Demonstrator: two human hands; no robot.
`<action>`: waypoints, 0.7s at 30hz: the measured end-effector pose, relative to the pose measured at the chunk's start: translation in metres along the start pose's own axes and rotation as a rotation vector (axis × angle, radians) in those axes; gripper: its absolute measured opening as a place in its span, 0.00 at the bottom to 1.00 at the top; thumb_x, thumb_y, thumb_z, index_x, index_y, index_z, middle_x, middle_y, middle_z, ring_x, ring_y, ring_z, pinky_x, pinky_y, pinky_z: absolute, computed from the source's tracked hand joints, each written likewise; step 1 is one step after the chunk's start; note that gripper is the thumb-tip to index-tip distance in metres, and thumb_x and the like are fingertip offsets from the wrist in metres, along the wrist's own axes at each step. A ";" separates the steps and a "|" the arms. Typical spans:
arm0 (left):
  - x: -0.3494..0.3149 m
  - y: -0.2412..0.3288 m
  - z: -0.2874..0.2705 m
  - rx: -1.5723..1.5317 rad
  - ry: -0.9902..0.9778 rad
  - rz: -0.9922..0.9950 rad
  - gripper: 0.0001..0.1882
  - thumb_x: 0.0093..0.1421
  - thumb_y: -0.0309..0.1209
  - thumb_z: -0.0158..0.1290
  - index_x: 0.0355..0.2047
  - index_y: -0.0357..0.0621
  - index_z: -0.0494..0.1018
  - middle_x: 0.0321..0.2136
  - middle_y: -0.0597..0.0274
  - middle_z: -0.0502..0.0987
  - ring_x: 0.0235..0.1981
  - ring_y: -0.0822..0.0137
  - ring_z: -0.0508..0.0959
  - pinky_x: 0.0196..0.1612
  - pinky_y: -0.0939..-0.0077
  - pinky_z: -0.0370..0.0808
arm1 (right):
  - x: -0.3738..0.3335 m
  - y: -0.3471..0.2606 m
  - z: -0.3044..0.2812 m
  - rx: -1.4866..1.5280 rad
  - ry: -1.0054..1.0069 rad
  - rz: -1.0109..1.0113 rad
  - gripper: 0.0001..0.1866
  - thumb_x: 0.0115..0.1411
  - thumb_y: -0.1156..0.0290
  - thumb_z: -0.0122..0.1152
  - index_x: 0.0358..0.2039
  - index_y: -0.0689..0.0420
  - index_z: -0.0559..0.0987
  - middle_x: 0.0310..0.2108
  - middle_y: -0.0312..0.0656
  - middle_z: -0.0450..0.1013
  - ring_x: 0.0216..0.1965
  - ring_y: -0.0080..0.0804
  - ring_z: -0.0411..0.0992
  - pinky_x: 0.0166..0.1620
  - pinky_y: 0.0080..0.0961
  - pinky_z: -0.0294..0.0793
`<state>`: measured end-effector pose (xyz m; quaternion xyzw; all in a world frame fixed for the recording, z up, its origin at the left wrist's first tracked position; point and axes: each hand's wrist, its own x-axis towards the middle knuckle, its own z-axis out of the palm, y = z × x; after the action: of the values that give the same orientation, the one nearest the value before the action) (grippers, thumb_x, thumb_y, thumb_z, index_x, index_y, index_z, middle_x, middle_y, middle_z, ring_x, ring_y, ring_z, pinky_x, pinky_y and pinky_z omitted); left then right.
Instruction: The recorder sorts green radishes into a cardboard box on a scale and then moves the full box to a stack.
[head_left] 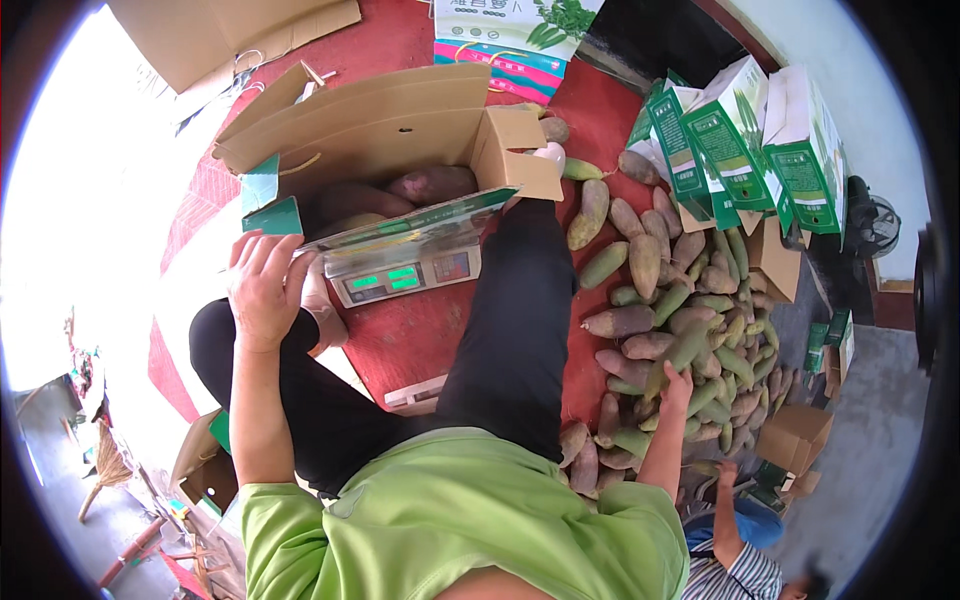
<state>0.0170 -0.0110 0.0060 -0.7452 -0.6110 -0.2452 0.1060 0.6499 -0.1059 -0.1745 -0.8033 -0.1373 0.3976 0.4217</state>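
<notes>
My left hand [265,285] grips the near left corner of an open cardboard box [385,125], its fingers curled over the edge by a green flap [272,218]. Inside lie a few dark purplish radishes [432,184], partly hidden by the box's near wall. The box sits on a digital scale [455,268] with lit green displays, between my knees. Off to the right, my right hand [677,388] is closed around the lower end of a long green radish [690,345], over a large heap of green and purplish radishes [715,300].
Green and white cartons [735,140] stand at the far right beside a black fan [872,215]. Printed boxes [510,40] are at the far side. Another person's hand [727,470] reaches in at lower right, near an open brown carton [795,438]. A broom [105,465] lies at left.
</notes>
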 end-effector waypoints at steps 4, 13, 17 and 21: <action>0.000 -0.003 0.000 -0.029 -0.009 0.004 0.11 0.52 0.31 0.59 0.34 0.41 0.75 0.28 0.59 0.76 0.32 0.55 0.75 0.48 0.59 0.70 | -0.015 -0.079 0.056 0.128 -0.292 -0.118 0.25 0.57 0.68 0.62 0.54 0.60 0.69 0.47 0.39 0.71 0.47 0.30 0.70 0.47 0.28 0.68; 0.003 -0.003 -0.006 -0.079 -0.031 -0.017 0.10 0.52 0.32 0.58 0.32 0.42 0.76 0.27 0.61 0.76 0.32 0.58 0.75 0.45 0.63 0.69 | -0.143 -0.252 0.218 0.608 -1.119 -0.212 0.27 0.63 0.64 0.54 0.61 0.59 0.61 0.57 0.44 0.65 0.59 0.39 0.62 0.63 0.41 0.57; 0.003 -0.003 -0.009 -0.093 -0.015 -0.006 0.10 0.51 0.32 0.59 0.33 0.41 0.76 0.27 0.61 0.76 0.32 0.59 0.75 0.45 0.63 0.69 | -0.218 -0.268 0.288 0.741 -1.358 0.047 0.23 0.63 0.64 0.55 0.56 0.58 0.65 0.54 0.45 0.68 0.55 0.42 0.66 0.59 0.45 0.64; 0.005 -0.002 -0.010 -0.130 -0.017 -0.008 0.11 0.51 0.31 0.59 0.34 0.41 0.76 0.27 0.61 0.76 0.32 0.59 0.75 0.44 0.63 0.69 | -0.273 -0.243 0.350 0.761 -1.252 0.221 0.19 0.61 0.66 0.59 0.51 0.55 0.68 0.46 0.41 0.71 0.49 0.35 0.70 0.55 0.41 0.68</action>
<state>0.0135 -0.0108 0.0164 -0.7502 -0.5975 -0.2784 0.0514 0.2374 0.0884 0.0444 -0.2336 -0.1231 0.8416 0.4712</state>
